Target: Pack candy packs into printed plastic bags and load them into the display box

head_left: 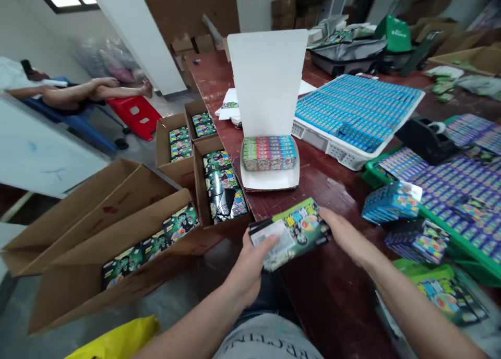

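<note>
Four cartons hold packs; hands, seemingly, pouches.

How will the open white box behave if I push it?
The white box would probably slide before tipping, since the colourful packs sit low in it. Its tall raised lid looks like thin card, so it may sway or fold. Pushed left, it might drop off, being close to the edge of the table.

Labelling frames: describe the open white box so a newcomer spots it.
On the dark red table, find the white basket of blue packs. Left of it, near the table's edge, sits the white box; its tall upright lid sets it apart.
</note>
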Demonstrator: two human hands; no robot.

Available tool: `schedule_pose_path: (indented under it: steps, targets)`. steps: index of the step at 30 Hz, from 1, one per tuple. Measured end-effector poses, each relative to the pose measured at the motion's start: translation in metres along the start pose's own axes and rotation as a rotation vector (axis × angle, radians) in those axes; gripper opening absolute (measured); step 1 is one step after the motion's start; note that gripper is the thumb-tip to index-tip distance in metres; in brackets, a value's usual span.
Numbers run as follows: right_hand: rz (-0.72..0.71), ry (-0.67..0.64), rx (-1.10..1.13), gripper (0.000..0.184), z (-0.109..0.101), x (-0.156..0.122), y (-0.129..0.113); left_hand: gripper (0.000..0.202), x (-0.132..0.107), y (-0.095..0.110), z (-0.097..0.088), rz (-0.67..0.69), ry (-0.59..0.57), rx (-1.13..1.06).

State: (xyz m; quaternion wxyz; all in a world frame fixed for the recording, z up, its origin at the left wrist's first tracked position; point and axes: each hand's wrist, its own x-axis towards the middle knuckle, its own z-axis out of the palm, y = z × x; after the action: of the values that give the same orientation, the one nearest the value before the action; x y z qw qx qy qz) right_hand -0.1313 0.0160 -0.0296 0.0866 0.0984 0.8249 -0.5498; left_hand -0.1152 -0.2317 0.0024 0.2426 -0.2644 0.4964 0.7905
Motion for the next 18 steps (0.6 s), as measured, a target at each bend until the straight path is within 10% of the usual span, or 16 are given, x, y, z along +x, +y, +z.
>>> schedule_pose_path:
  steps: [5, 12, 18]
  targets:
    - [-0.011, -0.115, -0.262, 0.066, 0.001, -0.047, -0.025, 0.06, -0.021, 0.027, -0.03, -0.435, -0.05, 0.076]
    - [-0.759, -0.319, -1.013, 0.128, 0.029, -0.047, -0.082, 0.052, 0.032, 0.061, -0.024, -0.725, -0.163, 0.285]
    - [-0.571, -0.504, -1.147, 0.127, 0.025, 0.027, -0.093, 0.097, 0.049, 0.085, -0.028, -0.707, -0.381, 0.369]
